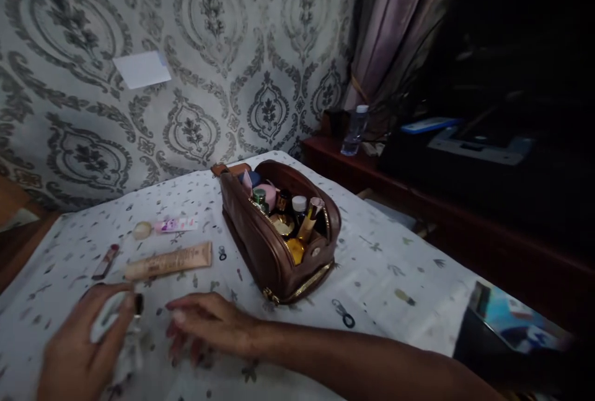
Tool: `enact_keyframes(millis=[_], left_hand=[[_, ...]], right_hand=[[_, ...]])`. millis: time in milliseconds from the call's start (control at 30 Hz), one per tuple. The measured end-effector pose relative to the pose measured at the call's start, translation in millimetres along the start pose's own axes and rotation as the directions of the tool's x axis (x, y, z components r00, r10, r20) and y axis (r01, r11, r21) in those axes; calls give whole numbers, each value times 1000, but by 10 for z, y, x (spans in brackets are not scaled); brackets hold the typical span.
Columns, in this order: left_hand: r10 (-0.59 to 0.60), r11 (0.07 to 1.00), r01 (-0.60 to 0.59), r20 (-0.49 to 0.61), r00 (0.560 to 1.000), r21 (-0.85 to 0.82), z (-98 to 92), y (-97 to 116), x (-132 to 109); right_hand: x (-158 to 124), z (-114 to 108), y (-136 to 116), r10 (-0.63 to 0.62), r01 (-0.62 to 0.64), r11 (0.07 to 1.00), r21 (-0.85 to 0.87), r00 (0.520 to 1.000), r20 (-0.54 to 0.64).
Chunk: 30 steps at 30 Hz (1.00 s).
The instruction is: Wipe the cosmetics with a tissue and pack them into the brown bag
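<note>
At the lower left, my left hand [77,345] is closed around a pale, rounded object [109,316]; motion blur hides its exact kind. A small dark cap-like part shows beside the fingertips. My right hand [214,323] reaches in from the right, low over the cloth, fingers loosely apart and nothing in them. Just beyond it stands a brown cosmetic bag [260,252], unzipped and full of small bottles and jars. A beige squeeze tube [170,261] lies in front of both hands. Farther off are a pink-and-white tube [176,225], a small round jar [142,230] and a slim dark-red tube [106,261].
A white patterned cloth [395,271] covers the table. Behind it rises a wallpapered wall with a white card [142,69]. To the right, a clear bottle [355,131] stands on a dark red shelf [334,153]. A blue box-like item [520,317] lies at lower right.
</note>
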<state>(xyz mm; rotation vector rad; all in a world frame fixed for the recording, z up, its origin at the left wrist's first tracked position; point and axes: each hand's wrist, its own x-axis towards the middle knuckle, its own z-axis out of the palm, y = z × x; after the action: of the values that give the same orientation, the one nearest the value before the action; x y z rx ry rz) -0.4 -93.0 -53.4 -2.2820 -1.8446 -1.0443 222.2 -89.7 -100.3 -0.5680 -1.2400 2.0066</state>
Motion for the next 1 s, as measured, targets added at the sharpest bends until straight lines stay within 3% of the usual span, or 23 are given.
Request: enact_keyframes(millis=[100, 200, 467, 733, 867, 1000], left_hand=[[222, 974, -221, 20, 975, -41, 221, 577, 9], [279, 959, -279, 7, 960, -49, 331, 752, 45], [100, 959, -79, 63, 993, -274, 398, 742, 41], [-98, 817, 153, 127, 987, -555, 473, 744, 54], [-183, 760, 210, 108, 977, -615, 459, 724, 25], [-174, 742, 217, 131, 976, -634, 460, 721, -6]], right_hand=[[48, -28, -22, -6, 7, 989, 145, 1000, -11], [66, -60, -37, -19, 32, 984, 177, 997, -73], [107, -88, 76, 24, 21, 963, 269, 987, -162], [45, -121, -55, 53, 14, 928, 372, 984, -170], [38, -96, -136, 75, -18, 935, 354, 986, -148], [59, -93, -151, 53, 1, 958, 287, 982, -183]])
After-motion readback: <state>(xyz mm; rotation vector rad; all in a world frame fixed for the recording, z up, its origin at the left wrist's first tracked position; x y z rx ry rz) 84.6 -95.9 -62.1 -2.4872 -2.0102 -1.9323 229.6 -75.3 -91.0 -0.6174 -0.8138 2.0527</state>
